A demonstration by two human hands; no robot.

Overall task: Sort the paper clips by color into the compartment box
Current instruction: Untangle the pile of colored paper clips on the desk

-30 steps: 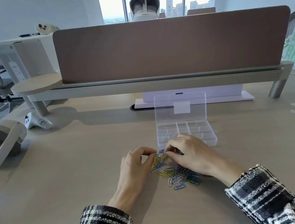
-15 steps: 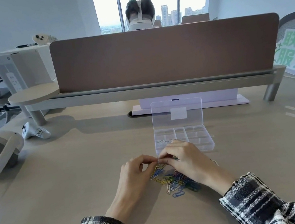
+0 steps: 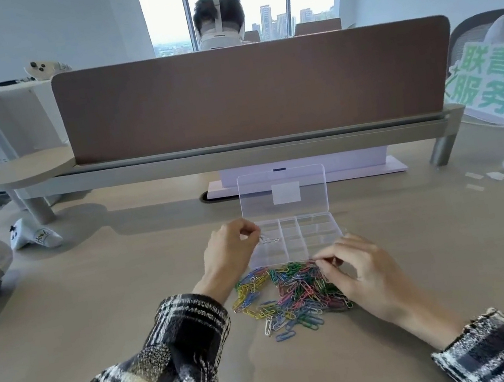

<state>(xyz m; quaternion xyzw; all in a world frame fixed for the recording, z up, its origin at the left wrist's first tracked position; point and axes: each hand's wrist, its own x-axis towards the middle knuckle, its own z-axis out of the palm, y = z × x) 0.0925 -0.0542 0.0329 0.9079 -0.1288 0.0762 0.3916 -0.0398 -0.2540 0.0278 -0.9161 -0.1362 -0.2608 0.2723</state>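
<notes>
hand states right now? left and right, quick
Left hand: pinching a pale paper clip over the compartment box.
Right hand: fingertips pinched at the clip pile; whether a clip is held cannot be told.

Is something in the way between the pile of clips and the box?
Nothing visible. The paper clip pile lies just in front of the compartment box, whose lid stands open. Only the left hand, which seems to pinch a pale clip, reaches over its left compartment. The rest are uncovered.

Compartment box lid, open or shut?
Open. The clear lid stands upright behind the compartment box, compartments exposed.
</notes>
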